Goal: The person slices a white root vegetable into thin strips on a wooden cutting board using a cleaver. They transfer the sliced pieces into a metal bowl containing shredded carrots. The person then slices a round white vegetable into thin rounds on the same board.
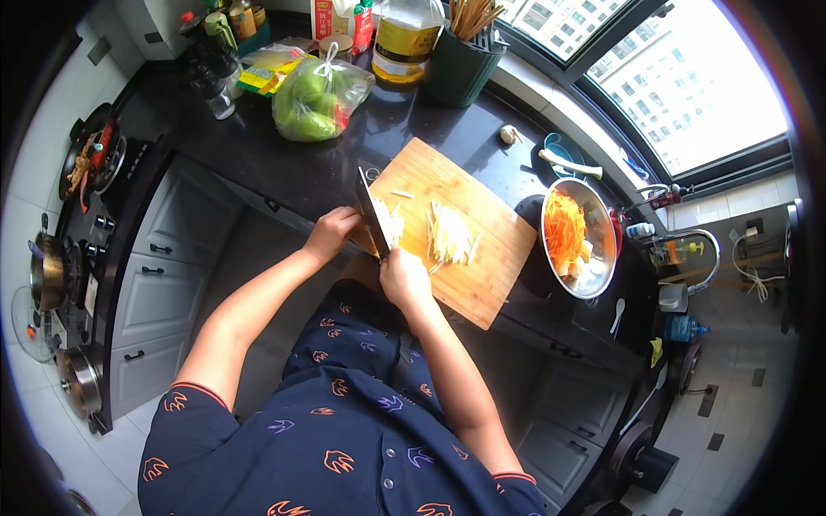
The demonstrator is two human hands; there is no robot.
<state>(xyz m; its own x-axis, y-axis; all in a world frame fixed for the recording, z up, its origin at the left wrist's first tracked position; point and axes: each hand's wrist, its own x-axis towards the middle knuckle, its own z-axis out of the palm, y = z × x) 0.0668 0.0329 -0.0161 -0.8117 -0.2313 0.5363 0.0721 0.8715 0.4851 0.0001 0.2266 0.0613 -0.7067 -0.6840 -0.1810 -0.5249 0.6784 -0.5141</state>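
My right hand point(404, 277) grips the handle of a kitchen knife point(371, 211) with a broad dark blade. The blade stands on edge at the left side of a wooden cutting board point(503, 241). On the blade's left, my left hand point(332, 234) has its fingers curled together with the tips close against it; what they hold, if anything, is hidden. Pale cut strips point(394, 222) lie right beside the blade. A larger heap of pale shreds point(449, 234) rests mid-board, and a few loose strips lie near the far edge.
At right a metal bowl point(594, 279) holds orange shreds point(564, 225) and pale chunks. Behind the board are a garlic bulb point(510, 135), a bag of green produce point(311, 103), an oil jug point(404, 43) and a chopstick holder point(460, 73). Pans point(50, 271) line the left; a faucet point(710, 258) stands far right.
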